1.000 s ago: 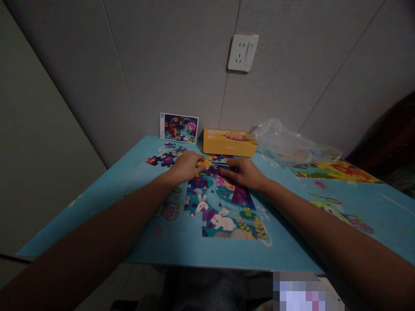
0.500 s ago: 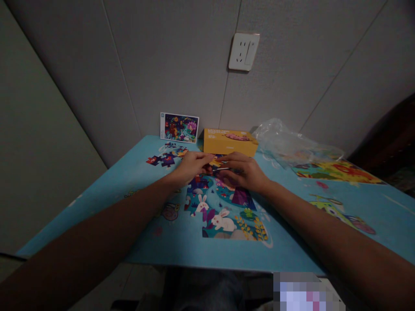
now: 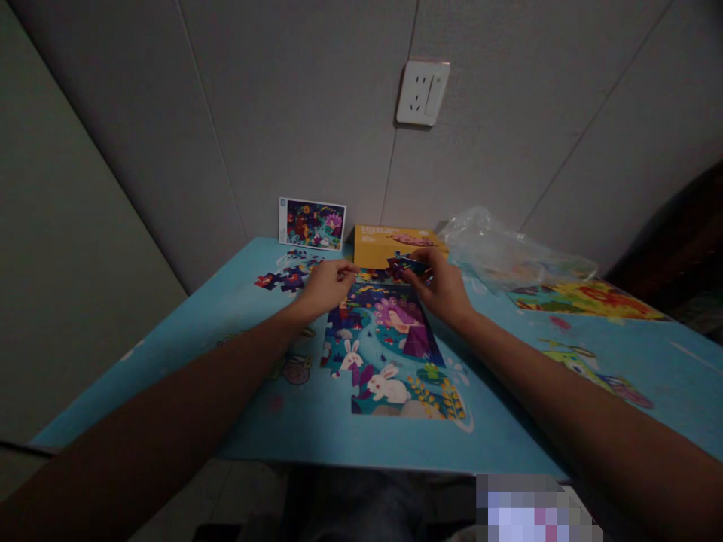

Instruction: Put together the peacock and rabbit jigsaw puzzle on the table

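A clear plastic bag (image 3: 491, 245) lies crumpled on my blue counter (image 3: 294, 436), a white socket (image 3: 422, 93) above and left of it, a yellow-orange picture (image 3: 587, 299) at its front right.

On my camera, a light-blue table (image 3: 305, 440) carries a purple-and-teal jigsaw (image 3: 376, 339), a yellow oblong box (image 3: 373, 250) and crumpled clear plastic (image 3: 494, 245).

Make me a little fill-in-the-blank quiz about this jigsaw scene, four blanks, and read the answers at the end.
The right hand is holding up a puzzle ____.
The two white animals low on the partly assembled puzzle are ____.
As the camera sees it, the picture card stands to the ____ of the yellow box.
The clear plastic bag lies to the box's ____.
Answers: piece; rabbits; left; right.
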Tool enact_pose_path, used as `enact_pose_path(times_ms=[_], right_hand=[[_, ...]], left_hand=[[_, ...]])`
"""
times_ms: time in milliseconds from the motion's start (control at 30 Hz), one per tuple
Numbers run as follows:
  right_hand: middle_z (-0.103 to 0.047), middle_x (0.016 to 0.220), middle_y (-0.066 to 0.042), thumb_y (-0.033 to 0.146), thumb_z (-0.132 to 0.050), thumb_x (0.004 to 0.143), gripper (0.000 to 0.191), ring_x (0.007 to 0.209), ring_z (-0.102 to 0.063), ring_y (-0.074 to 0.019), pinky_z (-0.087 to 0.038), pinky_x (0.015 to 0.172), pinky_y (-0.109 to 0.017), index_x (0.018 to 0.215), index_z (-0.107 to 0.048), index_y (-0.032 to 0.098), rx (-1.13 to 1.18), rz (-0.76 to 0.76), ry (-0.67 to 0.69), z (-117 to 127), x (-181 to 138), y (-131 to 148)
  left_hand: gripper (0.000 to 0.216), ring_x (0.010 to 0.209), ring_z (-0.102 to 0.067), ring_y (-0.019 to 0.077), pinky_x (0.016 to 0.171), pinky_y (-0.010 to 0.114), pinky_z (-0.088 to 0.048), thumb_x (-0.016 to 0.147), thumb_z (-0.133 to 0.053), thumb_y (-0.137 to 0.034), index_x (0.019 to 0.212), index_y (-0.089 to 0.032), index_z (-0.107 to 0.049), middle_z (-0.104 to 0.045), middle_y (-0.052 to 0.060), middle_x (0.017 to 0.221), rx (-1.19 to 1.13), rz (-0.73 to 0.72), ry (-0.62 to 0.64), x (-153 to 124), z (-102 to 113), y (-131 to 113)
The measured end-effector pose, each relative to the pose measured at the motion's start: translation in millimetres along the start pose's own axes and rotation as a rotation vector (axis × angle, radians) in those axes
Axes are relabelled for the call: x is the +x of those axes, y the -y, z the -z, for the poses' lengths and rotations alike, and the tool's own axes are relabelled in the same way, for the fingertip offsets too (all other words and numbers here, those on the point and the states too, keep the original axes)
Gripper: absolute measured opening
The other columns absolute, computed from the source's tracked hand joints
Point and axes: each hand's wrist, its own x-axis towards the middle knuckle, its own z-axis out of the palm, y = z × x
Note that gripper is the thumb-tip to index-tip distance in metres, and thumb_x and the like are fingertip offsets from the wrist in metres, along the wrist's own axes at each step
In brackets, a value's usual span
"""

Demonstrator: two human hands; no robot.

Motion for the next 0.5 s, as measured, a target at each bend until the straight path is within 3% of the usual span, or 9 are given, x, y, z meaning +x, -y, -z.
enact_pose_path(times_ms=[100,167,300,500], right_hand=[[-0.068,0.102,-0.011,0.025,-0.060,0.083,0.034,0.079,-0.063,-0.0233,-0.044,0.068,-0.031,0.115,-0.053,0.018,-0.082,-0.135,-0.041,1,3,-11],[-0.069,0.098,-0.011,0.026,-0.061,0.084,0.033,0.078,-0.063,-0.0241,-0.043,0.067,-0.031,0.115,-0.054,0.018,-0.150,-0.216,-0.019,2,4,-19],[-0.070,0.091,-0.011,0.030,-0.063,0.084,0.028,0.078,-0.063,-0.0250,-0.043,0.067,-0.031,0.110,-0.061,0.018,-0.255,-0.315,0.097,1,5,-30],[-0.070,0.095,-0.014,0.034,-0.062,0.085,0.029,0.085,-0.063,-0.0242,-0.045,0.075,-0.033,0.106,-0.070,0.015,-0.367,-0.254,0.171,-4,4,-38]], left_hand=[[0.031,0.104,-0.062,0.0301,0.097,0.044,-0.045,0.082,-0.057,-0.019,0.109,-0.012,-0.071,-0.070,0.015,0.109,0.372,0.031,-0.193,10,18,24],[0.038,0.115,-0.056,0.0383,0.099,0.052,-0.042,0.081,-0.061,-0.029,0.114,-0.012,-0.069,-0.065,0.019,0.119,0.518,0.181,-0.247,14,30,38],[0.060,0.121,-0.047,0.0464,0.095,0.060,-0.040,0.070,-0.066,-0.065,0.108,-0.020,-0.071,-0.064,0.019,0.119,0.511,0.407,-0.160,16,39,49],[0.060,0.122,-0.045,0.0464,0.096,0.059,-0.036,0.065,-0.069,-0.068,0.103,-0.022,-0.069,-0.063,0.018,0.119,0.489,0.372,-0.105,16,35,47]])
